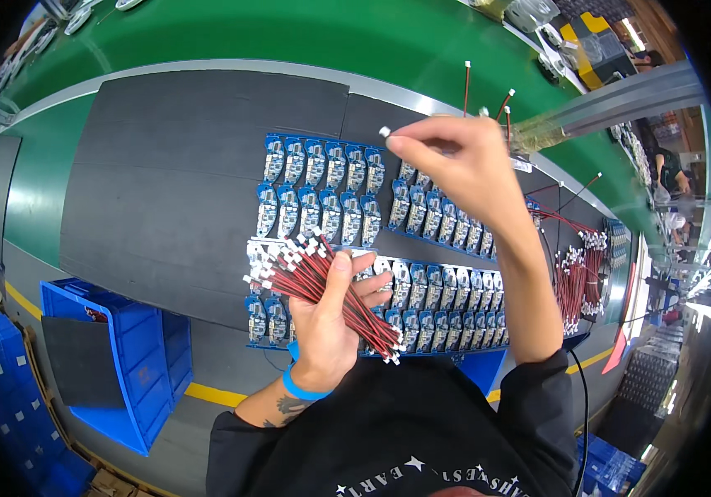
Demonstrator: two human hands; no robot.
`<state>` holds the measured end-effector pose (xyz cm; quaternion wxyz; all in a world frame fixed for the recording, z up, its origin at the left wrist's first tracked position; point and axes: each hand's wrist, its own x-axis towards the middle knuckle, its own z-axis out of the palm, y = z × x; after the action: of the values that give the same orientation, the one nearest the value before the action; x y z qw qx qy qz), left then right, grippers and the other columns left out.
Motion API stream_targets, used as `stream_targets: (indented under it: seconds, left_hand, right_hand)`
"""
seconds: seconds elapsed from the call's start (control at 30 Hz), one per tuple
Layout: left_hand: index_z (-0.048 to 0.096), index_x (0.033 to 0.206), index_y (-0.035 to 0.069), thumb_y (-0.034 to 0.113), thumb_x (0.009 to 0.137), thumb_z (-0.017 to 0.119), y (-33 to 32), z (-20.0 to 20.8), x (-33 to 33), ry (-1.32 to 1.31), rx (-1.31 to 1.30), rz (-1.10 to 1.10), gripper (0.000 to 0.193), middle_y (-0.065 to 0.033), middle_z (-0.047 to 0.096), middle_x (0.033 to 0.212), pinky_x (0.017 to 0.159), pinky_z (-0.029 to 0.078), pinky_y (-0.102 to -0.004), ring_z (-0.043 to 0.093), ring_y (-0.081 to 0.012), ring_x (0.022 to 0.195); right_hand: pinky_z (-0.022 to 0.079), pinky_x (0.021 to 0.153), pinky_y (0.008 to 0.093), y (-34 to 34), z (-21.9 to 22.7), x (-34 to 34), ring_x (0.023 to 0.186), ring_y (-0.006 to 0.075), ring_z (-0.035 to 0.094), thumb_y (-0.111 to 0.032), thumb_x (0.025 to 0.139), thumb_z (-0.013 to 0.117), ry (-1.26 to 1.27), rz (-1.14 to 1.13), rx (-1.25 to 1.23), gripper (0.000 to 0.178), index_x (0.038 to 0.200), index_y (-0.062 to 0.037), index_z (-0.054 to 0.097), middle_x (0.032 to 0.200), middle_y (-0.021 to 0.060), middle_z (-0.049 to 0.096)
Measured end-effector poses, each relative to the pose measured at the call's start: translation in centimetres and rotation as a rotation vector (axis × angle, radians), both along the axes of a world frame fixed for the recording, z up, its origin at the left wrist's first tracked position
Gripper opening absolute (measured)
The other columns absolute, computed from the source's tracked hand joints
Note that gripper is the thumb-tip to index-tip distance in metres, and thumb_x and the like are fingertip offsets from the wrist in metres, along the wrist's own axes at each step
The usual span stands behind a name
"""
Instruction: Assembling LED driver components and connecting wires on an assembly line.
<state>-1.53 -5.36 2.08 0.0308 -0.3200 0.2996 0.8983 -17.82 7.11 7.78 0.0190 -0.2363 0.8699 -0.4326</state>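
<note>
You are working over a dark mat (173, 166) that is lying on the green bench (306, 33). Rows of small blue circuit boards (322, 190) are covering the mat's middle, directly under your hands. Your left hand (331, 319) is gripping a bundle of red-and-black wires (322, 286) with white plugs, fanning out just above the lower rows. Your right hand (455, 161) is raised above the upper rows, fingertips pinching a single white plug (385, 131). More wires (575, 277) are lying at the mat's right end.
</note>
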Motion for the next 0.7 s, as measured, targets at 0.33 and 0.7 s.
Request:
stream_targets:
  seconds: [0.33,0.7]
  left_hand:
    - [0.054,0.108,0.003,0.022,0.094,0.057,0.1,-0.2,0.3,0.038,0.032,-0.081,0.023,-0.0145,0.065,0.096,0.057,0.056,-0.0338,0.067,-0.0235,0.073]
    - [0.053,0.108,-0.001,0.017,0.094,0.056,-0.1,-0.4,0.3,0.060,0.048,-0.079,0.023,-0.0179,0.066,0.095,0.056,0.055,-0.0313,0.068,-0.0244,0.071]
  right_hand:
    - [0.049,0.065,0.0405,2.8,-4.0,-3.8,0.070,0.0299,0.064,-0.014,0.069,0.066,0.314,0.107,0.820,0.009,0.071,-0.0072,0.072,0.070,0.0125,0.066]
    - [0.050,0.061,0.0419,2.0,-3.9,-4.3,0.072,0.0323,0.065,-0.010,0.066,0.065,0.429,0.294,0.916,0.004,0.066,-0.0052,0.065,0.070,0.0151,0.065]
